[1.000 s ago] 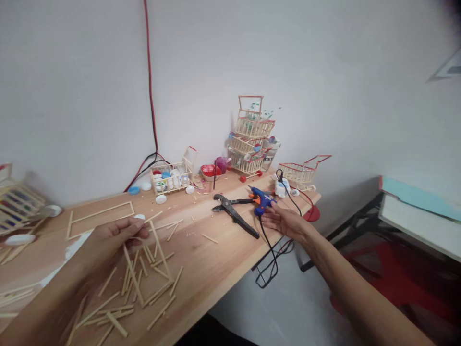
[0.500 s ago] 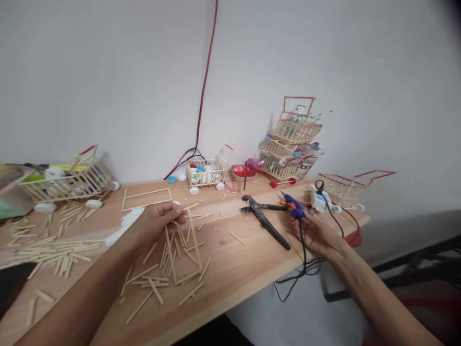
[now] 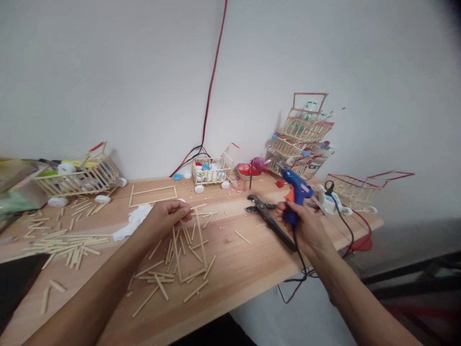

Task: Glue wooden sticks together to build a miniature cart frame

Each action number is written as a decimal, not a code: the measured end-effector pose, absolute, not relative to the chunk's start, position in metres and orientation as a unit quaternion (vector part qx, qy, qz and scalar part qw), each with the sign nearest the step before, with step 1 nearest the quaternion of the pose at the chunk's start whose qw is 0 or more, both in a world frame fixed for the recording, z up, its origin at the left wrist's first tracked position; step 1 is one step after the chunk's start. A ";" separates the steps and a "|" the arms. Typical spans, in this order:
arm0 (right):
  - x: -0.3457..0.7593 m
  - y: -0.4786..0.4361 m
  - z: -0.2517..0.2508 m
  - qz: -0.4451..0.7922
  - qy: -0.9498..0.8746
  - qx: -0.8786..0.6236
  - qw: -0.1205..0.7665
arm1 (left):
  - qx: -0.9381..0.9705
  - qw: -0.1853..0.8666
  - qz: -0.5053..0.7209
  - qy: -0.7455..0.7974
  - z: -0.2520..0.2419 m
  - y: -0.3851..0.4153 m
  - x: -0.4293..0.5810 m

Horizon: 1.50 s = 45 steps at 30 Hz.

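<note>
My left hand [image 3: 172, 215] pinches the upper end of a rectangular frame of thin wooden sticks [image 3: 202, 240], which tilts over loose cut sticks [image 3: 158, 278] on the table. My right hand [image 3: 302, 221] is wrapped round the handle of a blue hot glue gun [image 3: 296, 185] with an orange trigger. The gun is raised off the table, its nozzle pointing up and to the left, and a glue stick juts from its back. Beside the right hand lie black pliers [image 3: 270, 221]. A second stick frame [image 3: 153, 196] lies flat behind the left hand.
Small stick-built carts stand along the wall: one at left [image 3: 77, 180], one in the middle [image 3: 212, 172], a stack [image 3: 306, 129] and one at right [image 3: 356, 190]. A white power strip [image 3: 329, 199] and a red bowl [image 3: 247, 169] are on the wooden table [image 3: 230, 269].
My right hand has lifted the glue gun from the table and turned it upright, nozzle up. My left hand still holds the stick frame in nearly the same place. The view has shifted slightly.
</note>
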State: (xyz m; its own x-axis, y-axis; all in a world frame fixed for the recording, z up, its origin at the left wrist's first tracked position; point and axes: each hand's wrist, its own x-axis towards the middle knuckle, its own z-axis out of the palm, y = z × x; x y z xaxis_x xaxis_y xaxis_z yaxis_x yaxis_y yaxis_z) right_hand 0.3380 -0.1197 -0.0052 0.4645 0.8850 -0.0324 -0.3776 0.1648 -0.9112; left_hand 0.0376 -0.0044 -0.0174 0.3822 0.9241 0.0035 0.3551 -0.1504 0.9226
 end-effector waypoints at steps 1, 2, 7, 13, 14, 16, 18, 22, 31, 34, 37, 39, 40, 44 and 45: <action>0.326 -0.111 -0.005 0.441 -0.276 -0.477 0.709 | 0.702 0.450 0.305 0.460 -0.017 -0.005 0.038; 0.315 -0.102 -0.005 0.443 -0.293 -0.479 0.699 | 0.712 0.441 0.301 0.457 -0.015 -0.005 0.039; 0.271 -0.063 -0.016 0.461 -0.394 -0.487 0.629 | 0.749 0.414 0.282 0.434 -0.009 -0.006 0.043; 0.249 -0.044 -0.032 0.462 -0.491 -0.500 0.544 | 0.756 0.420 0.271 0.423 -0.008 -0.006 0.046; 0.247 -0.043 -0.034 0.467 -0.496 -0.496 0.538 | 0.758 0.420 0.271 0.420 -0.009 -0.005 0.046; 0.244 -0.043 -0.036 0.474 -0.500 -0.493 0.532 | 0.760 0.419 0.273 0.415 -0.010 -0.004 0.046; 0.242 -0.043 -0.037 0.475 -0.494 -0.496 0.533 | 0.761 0.419 0.274 0.412 -0.011 -0.004 0.047; 0.240 -0.047 -0.034 0.486 -0.466 -0.503 0.542 | 0.739 0.448 0.276 0.421 -0.008 -0.009 0.051; 0.244 -0.049 -0.033 0.509 -0.421 -0.484 0.574 | 0.601 0.510 0.390 0.475 0.001 -0.013 0.035; 0.244 -0.049 -0.033 0.514 -0.409 -0.475 0.586 | 0.672 0.332 0.409 0.521 0.011 -0.020 0.029; 0.243 -0.050 -0.032 0.522 -0.400 -0.468 0.590 | 0.720 0.230 0.379 0.534 0.016 -0.036 0.036; 0.243 -0.050 -0.032 0.523 -0.397 -0.463 0.595 | 0.746 0.241 0.333 0.525 0.013 -0.048 0.047; 0.244 -0.051 -0.032 0.524 -0.395 -0.460 0.598 | 0.750 0.256 0.315 0.523 0.011 -0.054 0.054; 0.244 -0.051 -0.032 0.524 -0.385 -0.457 0.607 | 0.713 0.341 0.318 0.523 -0.001 -0.063 0.075; 0.244 -0.051 -0.031 0.521 -0.383 -0.459 0.609 | 0.701 0.362 0.317 0.527 -0.003 -0.062 0.077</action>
